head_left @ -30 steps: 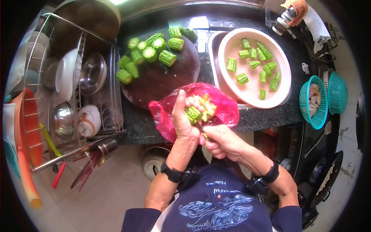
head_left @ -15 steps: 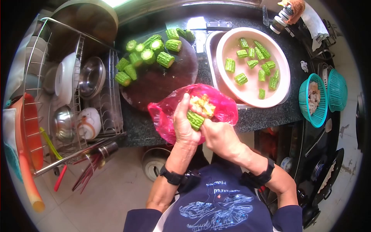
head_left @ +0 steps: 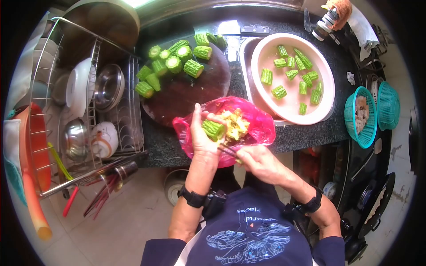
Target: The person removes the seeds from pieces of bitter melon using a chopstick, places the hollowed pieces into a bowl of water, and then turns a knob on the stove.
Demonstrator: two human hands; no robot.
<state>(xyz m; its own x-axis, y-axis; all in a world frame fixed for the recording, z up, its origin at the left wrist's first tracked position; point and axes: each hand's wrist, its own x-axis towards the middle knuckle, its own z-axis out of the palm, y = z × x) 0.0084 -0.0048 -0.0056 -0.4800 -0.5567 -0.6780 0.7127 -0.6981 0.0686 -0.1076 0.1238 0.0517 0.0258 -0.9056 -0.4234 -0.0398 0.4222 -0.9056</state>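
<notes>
Bitter gourd chunk (head_left: 213, 129) sits pinched in the left hand (head_left: 202, 137), held right over the pink plastic bag (head_left: 257, 128) of scooped-out seeds (head_left: 235, 124). Right hand (head_left: 257, 162) is closed around a thin tool (head_left: 228, 151), tip aimed at the chunk's cut end. I'd guess the piece is light, firm and ridged outside, wet and slick inside, so hold the bumpy sides. Beyond the hands: cutting board (head_left: 186, 93) with more chunks, and a basin (head_left: 326, 71) of cleaned ones off to the right. Bench (head_left: 155, 142) edge runs just under the bag, dish rack (head_left: 111, 128) crowds the left, so open room is mostly toward the body.
</notes>
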